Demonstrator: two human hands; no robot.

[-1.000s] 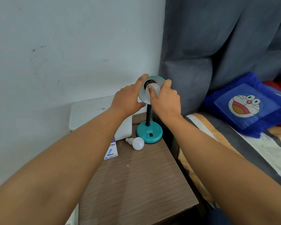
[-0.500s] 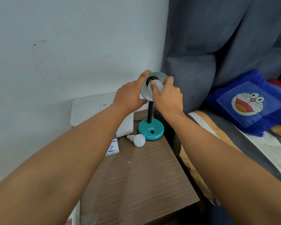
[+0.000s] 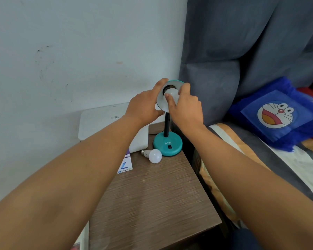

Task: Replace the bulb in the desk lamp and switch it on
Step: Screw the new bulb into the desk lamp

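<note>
You're approx. midway: your left hand (image 3: 143, 107) is gripping the lamp shade (image 3: 161, 103) at frame ctr, your right hand (image 3: 185, 109) is pinching the bulb (image 3: 171, 93) at the socket, a spare bulb (image 3: 154, 155) is lying on the bench (image 3: 152, 204) below, and the switch (image 3: 169, 146) is still awaiting you.

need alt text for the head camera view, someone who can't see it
A person's right hand grips a white bulb in the tilted shade of a teal desk lamp, while the left hand holds the shade's rim. A second white bulb lies on the brown bedside table beside the lamp base, near a bulb box; a bed with a blue cartoon cushion is to the right.
</note>
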